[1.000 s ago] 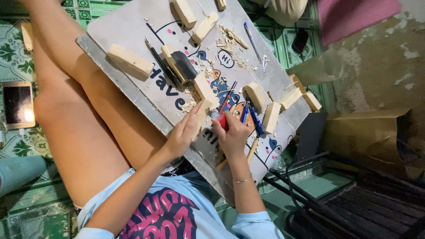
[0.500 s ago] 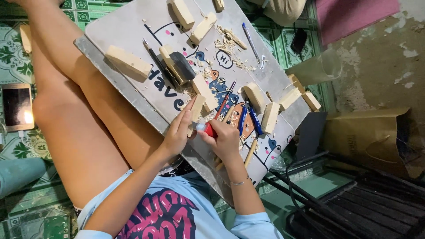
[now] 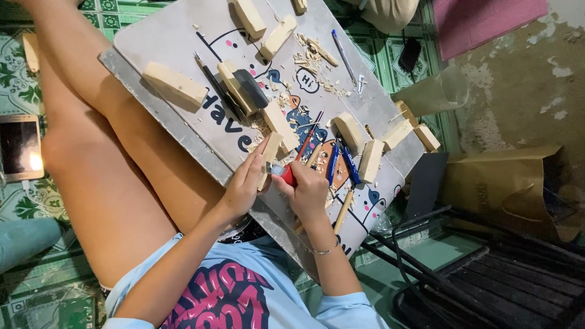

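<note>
The person sits on the tiled floor with a grey lap board across the legs, and this board serves as the tabletop. The step in hand looks like carving: a small wood piece is being shaved with a knife at the near edge of the board.

Going from left to right, a phone lies on the floor, well apart from the board on its left side. On the board itself, a long wooden block rests near the left edge, and more blocks and pale shavings are spread toward the far side. At the near edge of the board, the left hand is closed around the small wood piece, which stands tilted against the board surface. Just beside it, the right hand has its grip closed on a red-handled knife, and the blade end touches the wood piece (the blade itself is too small to see well). To the right of this hand, blue pens lie on the board, still near its near edge.

The next cut probably asks for a short, controlled push, with the left fingers kept out of the blade's path.
</note>
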